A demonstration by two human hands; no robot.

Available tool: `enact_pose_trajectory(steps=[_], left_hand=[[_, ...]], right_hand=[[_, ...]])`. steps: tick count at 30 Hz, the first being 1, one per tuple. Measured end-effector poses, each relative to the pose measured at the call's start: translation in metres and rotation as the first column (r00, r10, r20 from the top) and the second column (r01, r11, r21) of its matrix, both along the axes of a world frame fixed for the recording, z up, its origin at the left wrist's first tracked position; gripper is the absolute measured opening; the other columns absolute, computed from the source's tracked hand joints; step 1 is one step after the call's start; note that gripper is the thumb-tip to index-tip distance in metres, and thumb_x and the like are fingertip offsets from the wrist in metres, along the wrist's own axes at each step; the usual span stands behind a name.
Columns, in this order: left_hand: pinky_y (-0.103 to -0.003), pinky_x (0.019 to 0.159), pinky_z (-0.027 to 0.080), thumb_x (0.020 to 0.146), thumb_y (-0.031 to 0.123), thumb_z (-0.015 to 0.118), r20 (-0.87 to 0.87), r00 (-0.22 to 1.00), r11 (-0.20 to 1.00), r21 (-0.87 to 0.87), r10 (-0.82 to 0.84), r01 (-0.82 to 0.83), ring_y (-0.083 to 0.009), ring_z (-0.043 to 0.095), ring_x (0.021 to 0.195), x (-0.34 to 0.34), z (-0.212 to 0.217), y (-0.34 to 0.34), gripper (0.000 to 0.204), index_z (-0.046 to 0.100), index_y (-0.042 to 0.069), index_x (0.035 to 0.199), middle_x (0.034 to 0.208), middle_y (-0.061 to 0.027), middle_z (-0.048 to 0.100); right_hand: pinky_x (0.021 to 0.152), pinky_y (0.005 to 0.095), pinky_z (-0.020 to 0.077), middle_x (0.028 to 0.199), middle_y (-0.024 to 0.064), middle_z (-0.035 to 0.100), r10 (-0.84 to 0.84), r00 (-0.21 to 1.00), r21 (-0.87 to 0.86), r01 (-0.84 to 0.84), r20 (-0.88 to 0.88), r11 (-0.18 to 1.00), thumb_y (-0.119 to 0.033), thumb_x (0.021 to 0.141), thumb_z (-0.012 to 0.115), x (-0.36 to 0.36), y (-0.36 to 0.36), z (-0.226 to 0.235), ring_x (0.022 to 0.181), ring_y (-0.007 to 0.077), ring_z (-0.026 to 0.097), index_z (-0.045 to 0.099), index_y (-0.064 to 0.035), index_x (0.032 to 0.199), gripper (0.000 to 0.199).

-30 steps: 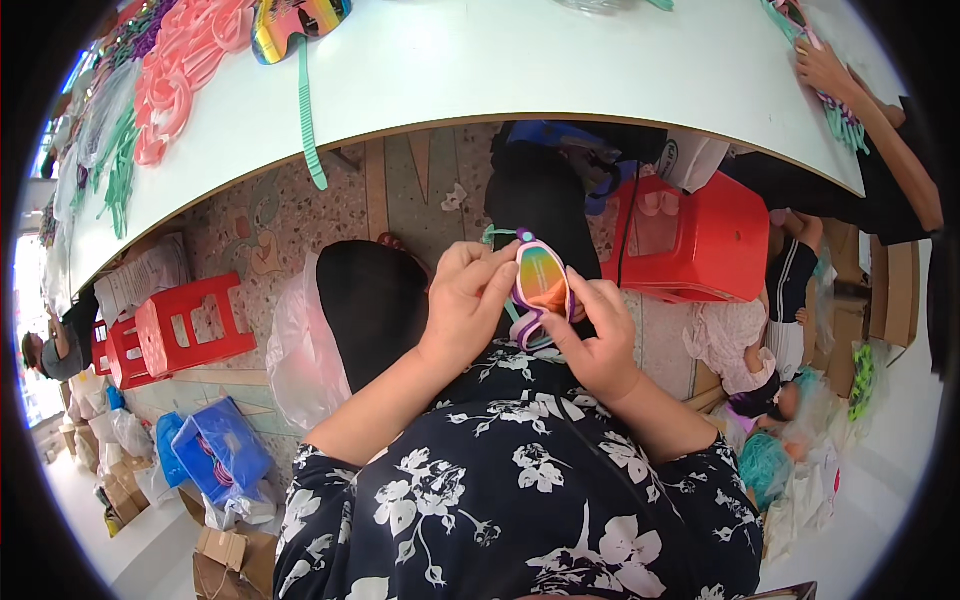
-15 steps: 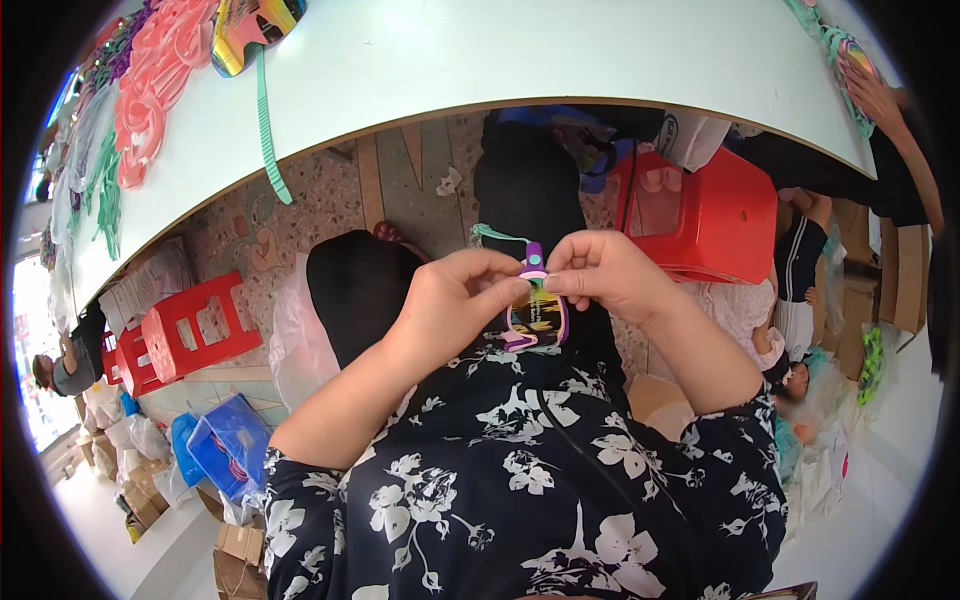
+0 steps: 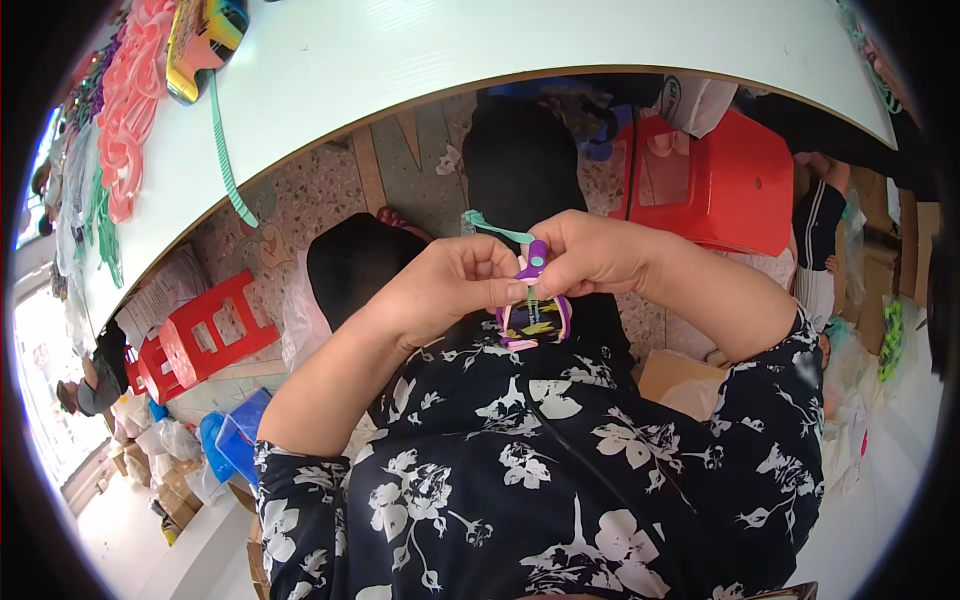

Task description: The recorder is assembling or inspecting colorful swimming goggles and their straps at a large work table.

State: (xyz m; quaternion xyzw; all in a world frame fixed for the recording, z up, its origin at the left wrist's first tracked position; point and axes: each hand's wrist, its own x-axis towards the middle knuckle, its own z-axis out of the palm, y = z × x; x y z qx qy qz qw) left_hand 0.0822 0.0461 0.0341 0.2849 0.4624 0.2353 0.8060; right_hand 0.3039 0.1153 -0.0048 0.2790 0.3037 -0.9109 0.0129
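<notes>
Both hands meet over my lap, below the edge of the white table [image 3: 480, 50]. My left hand [image 3: 450, 290] and my right hand [image 3: 590, 255] together pinch a small pair of toy goggles [image 3: 533, 318] with a purple and pink frame and a teal strap sticking out to the left. The goggles hang edge-on between my fingertips, partly hidden by them. I wear a black top with white flowers [image 3: 520, 470].
On the table's far left lie pink plastic frames [image 3: 125, 110], a rainbow-coloured pair of goggles [image 3: 200, 40] and a teal strap [image 3: 225, 150] hanging over the edge. A red stool [image 3: 730, 180] stands at right, red crates [image 3: 195, 335] and blue bags at left.
The goggles have turned from facing me, rainbow lens up, to edge-on. My right hand has shifted from under them to gripping their top, and both hands have drawn closer together.
</notes>
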Motion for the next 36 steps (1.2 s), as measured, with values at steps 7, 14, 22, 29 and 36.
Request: enact_pose_trajectory(steps=[7,14,22,29,36], left_hand=[[-0.021,0.066,0.048,0.094,0.008,0.071,-0.125,0.991,0.991,0.130,0.051,-0.035,-0.0065,0.060,0.074,0.006,-0.005,-0.007,0.012,0.062,-0.001,0.094,0.083,-0.0024,0.067],[-0.019,0.064,0.045,0.095,0.008,0.069,-0.381,0.898,0.907,0.419,0.218,-0.042,-0.0025,0.054,0.072,0.019,-0.002,-0.018,0.013,0.060,0.001,0.091,0.081,0.0025,0.061],[-0.023,0.069,0.051,0.099,0.014,0.063,-0.318,0.843,0.854,0.444,0.434,-0.272,-0.0082,0.061,0.074,0.022,-0.012,-0.063,0.017,0.065,-0.003,0.102,0.081,-0.0034,0.066],[-0.023,0.072,0.052,0.099,0.009,0.061,-0.232,0.809,0.809,0.410,0.540,-0.422,-0.0084,0.062,0.076,0.033,-0.004,-0.084,0.016,0.063,-0.005,0.106,0.084,-0.0037,0.067],[-0.023,0.070,0.054,0.095,0.005,0.065,-0.193,0.794,0.765,0.470,0.576,-0.441,-0.0083,0.065,0.079,0.032,-0.013,-0.088,0.017,0.063,-0.005,0.108,0.087,-0.0057,0.069]], right_hand=[[0.049,0.0184,0.0379,0.077,0.0034,0.065,-0.089,0.992,0.182,0.071,0.095,0.981,-0.012,0.077,0.081,0.006,0.000,0.011,0.059,0.0049,0.052,0.066,-0.0006,0.088,0.022],[0.058,0.0220,0.0438,0.085,0.0015,0.058,-0.562,0.826,0.846,0.269,0.043,0.460,-0.013,0.078,0.084,0.000,-0.066,0.023,0.065,0.0062,0.052,0.068,0.0015,0.102,0.033],[0.067,0.0191,0.0472,0.094,0.0001,0.051,-0.669,0.741,0.829,0.403,-0.048,0.387,-0.001,0.080,0.080,-0.007,-0.108,0.014,0.078,0.0045,0.055,0.059,0.0011,0.134,0.058],[0.073,0.0199,0.0488,0.096,-0.0004,0.051,-0.656,0.754,0.789,0.430,-0.045,0.440,0.000,0.082,0.079,-0.014,-0.110,0.023,0.084,0.0045,0.058,0.058,0.0026,0.135,0.057],[0.075,0.0208,0.0484,0.097,0.0005,0.054,-0.644,0.764,0.832,0.386,-0.046,0.398,-0.003,0.083,0.080,-0.018,-0.104,0.017,0.086,0.0064,0.058,0.059,0.0009,0.135,0.056]])
